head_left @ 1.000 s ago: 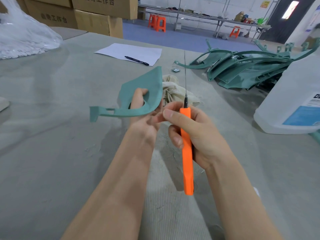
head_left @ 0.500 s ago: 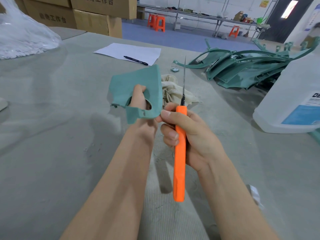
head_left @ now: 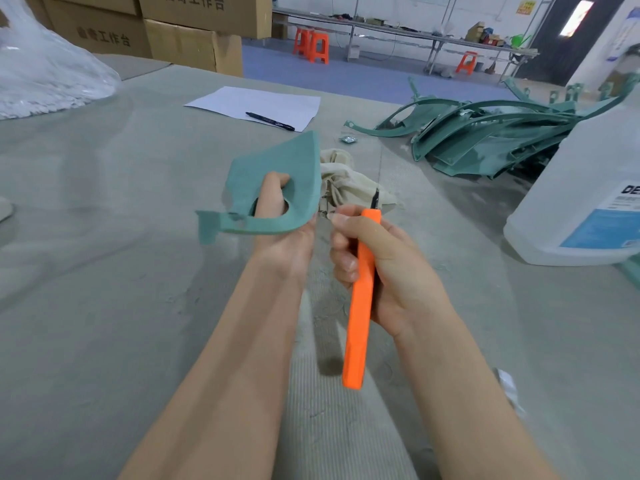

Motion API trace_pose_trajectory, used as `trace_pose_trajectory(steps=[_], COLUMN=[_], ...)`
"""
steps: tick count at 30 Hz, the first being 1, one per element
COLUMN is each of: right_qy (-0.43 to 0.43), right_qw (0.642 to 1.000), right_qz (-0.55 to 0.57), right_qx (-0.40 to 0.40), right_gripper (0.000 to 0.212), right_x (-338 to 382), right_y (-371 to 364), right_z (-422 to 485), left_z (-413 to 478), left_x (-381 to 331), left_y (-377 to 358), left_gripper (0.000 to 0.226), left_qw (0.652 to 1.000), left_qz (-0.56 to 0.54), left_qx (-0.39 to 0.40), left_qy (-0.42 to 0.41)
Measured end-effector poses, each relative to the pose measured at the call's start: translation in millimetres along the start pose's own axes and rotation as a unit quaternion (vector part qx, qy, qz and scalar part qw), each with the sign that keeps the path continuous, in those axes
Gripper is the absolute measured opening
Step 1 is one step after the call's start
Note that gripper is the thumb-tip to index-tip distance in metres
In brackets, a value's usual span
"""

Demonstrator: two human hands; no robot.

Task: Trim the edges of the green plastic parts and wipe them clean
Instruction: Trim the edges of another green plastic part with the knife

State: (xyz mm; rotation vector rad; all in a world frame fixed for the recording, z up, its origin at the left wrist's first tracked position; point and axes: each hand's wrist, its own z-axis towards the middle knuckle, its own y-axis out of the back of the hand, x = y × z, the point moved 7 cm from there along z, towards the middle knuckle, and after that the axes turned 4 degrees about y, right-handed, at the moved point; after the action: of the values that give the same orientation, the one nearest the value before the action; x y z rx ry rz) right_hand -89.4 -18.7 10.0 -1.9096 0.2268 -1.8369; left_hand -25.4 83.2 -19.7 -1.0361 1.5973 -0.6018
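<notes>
- One green part (head_left: pixel 277 168), held above the counter (head_left: pixel 104 271) by the left hand (head_left: pixel 287 237), which grips it with a finger through its opening.
- One orange-handled knife (head_left: pixel 362 299), blade up, clenched in the right hand (head_left: pixel 391 268).
- One cloth (head_left: pixel 346 181), one jug (head_left: pixel 581 202), one paper (head_left: pixel 256 102) and one pen (head_left: pixel 270 121).
- A pile of green parts (head_left: pixel 485 136), too tangled to count.
- Half a second ago the held part was turned; its tab now juts left.

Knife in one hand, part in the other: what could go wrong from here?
1. The knife in the right hand has its blade bare beside the left hand; a slip could cut it.
2. The green plastic part is held in mid-air, one finger through its opening; it may twist under pressure.
</notes>
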Motion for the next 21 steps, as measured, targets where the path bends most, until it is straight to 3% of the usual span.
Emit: trace_pose_trajectory(steps=[5,9,12,15,21], right_qy=[0.05,0.016,0.043,0.106,0.181], right_qw=[0.991,0.987,0.974,0.963,0.93], right_qz=[-0.093,-0.082,-0.181,-0.229,-0.295], right_qx=[-0.085,-0.14,-0.129,-0.093,-0.124], right_gripper=[0.031,0.029,0.014,0.016,0.021], right_x=[11,24,41,47,53], right_y=[26,51,59,57,64], right_z=[7,22,31,32,31], left_z=[-11,-13,-14,-16,-20], left_x=[2,3,5,9,19], left_y=[-11,-14,-17,-19,-22], left_gripper=[0.012,0.006,0.007,0.011,0.012], left_qw=[0.997,0.997,0.997,0.997,0.99], left_qz=[-0.071,-0.058,-0.048,-0.019,0.015], left_qx=[0.021,0.024,0.036,0.047,0.061], left_qy=[0.033,0.038,0.042,0.065,0.123])
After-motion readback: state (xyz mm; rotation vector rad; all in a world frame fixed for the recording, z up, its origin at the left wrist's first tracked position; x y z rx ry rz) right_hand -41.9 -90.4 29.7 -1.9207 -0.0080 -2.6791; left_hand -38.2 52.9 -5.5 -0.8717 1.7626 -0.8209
